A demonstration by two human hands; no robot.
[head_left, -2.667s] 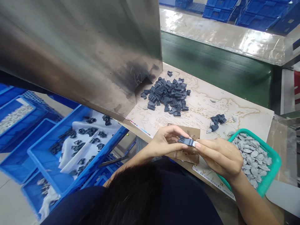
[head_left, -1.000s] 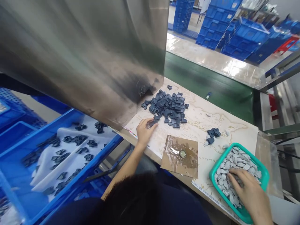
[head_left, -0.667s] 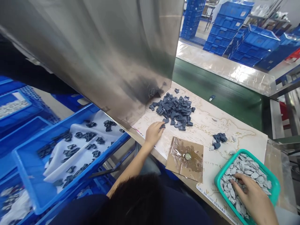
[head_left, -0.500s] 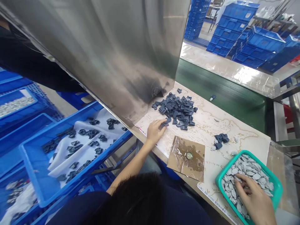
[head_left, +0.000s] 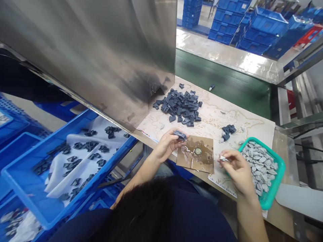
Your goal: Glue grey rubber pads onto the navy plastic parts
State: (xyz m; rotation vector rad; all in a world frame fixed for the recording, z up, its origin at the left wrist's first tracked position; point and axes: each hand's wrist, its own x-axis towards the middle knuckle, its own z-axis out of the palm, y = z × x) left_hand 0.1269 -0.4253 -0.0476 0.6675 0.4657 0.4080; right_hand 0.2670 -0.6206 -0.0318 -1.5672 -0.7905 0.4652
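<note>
My left hand (head_left: 168, 144) is closed on a dark blue-grey plastic part (head_left: 180, 135), held up beside a brown cardboard square (head_left: 184, 160). The cardboard is wet, with a small round pool of clear liquid (head_left: 198, 151) on it. Between the fingertips of my right hand (head_left: 236, 168) is a small whitish piece (head_left: 223, 158), just right of the cardboard. Close by stands a green basket (head_left: 274, 201) filled with light grey pieces (head_left: 261, 164). A pile of dark plastic parts (head_left: 181, 106) lies beyond my left hand, and a smaller cluster (head_left: 228, 131) sits farther right.
A tall metal panel (head_left: 113, 60) rises at the left of the table. Behind the table runs a green conveyor belt (head_left: 227, 79) carrying one dark part (head_left: 211, 87). At left, a blue crate (head_left: 27, 191) holds dark parts on white cloth. Blue crates (head_left: 224, 20) are stacked at the back.
My left hand has lifted a dark part from beside the pile and brought it toward the cardboard. My right hand has left the basket with a whitish piece. The camera view has shifted.
</note>
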